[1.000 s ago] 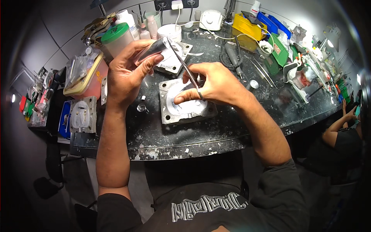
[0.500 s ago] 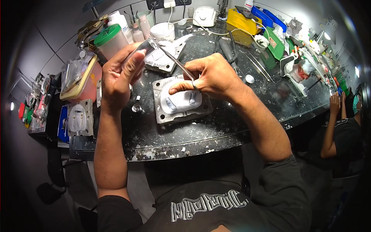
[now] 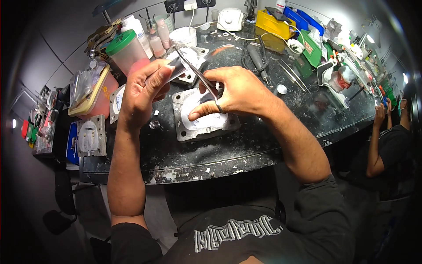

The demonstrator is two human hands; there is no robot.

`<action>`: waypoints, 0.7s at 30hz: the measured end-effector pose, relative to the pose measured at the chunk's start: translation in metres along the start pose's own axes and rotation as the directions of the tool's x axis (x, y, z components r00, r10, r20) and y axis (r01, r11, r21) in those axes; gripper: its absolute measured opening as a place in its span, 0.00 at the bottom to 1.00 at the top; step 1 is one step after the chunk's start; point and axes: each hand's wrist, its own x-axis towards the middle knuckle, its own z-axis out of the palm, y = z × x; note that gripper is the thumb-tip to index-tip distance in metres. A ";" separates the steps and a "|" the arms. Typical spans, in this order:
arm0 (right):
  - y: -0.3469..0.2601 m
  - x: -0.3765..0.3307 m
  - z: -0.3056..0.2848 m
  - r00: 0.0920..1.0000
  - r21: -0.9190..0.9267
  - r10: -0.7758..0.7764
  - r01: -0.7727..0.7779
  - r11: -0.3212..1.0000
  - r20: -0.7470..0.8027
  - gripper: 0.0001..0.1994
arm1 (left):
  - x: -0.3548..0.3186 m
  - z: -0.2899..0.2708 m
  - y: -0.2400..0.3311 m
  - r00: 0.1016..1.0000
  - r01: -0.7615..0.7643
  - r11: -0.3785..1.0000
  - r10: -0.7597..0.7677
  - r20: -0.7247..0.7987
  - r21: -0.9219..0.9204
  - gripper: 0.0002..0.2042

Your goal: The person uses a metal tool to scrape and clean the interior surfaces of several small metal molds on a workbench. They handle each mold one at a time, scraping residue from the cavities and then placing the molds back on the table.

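My left hand [image 3: 147, 90] pinches a sheet of clear plastic film [image 3: 178, 68] between thumb and fingers. Scissors [image 3: 192, 66] are in my right hand [image 3: 244, 90], with the handles around its thumb and fingers. Their blades point up and away to the left, at the film's right side; whether they touch it, I cannot tell. Below both hands lies a metal flask half [image 3: 184, 132] filled with white plaster, partly hidden by my right hand. Another plaster-filled metal flask half [image 3: 200, 55] sits behind the film.
More flask halves [image 3: 91, 137] lie at the left, near a pink tub [image 3: 103, 94] and a green-lidded jar [image 3: 122, 43]. A handpiece [image 3: 255, 57], slim metal tools [image 3: 292, 75] and colored bins [image 3: 272, 24] stand farther right. A small metal cup [image 3: 154, 123] is beside my left wrist. Another person's arm [image 3: 376, 145] shows far right.
My left hand has tilted and brought the film lower and to the right. The scissors have turned steeper, and their blades look slightly more spread.
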 end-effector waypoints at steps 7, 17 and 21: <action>0.012 0.002 0.006 0.992 -0.016 -0.097 0.096 0.995 -0.080 0.35 | 0.005 -0.014 -0.006 0.990 0.116 0.968 -0.095 0.102 -0.222 0.25; 0.010 0.004 0.006 0.997 0.095 0.051 -0.046 0.994 -0.051 0.35 | 0.009 0.016 0.001 0.970 -0.099 0.995 0.102 -0.221 0.024 0.17; 0.006 0.003 0.002 0.995 0.046 0.095 -0.097 0.994 0.040 0.46 | 0.007 0.014 -0.008 0.958 -0.122 0.985 0.149 -0.244 0.122 0.19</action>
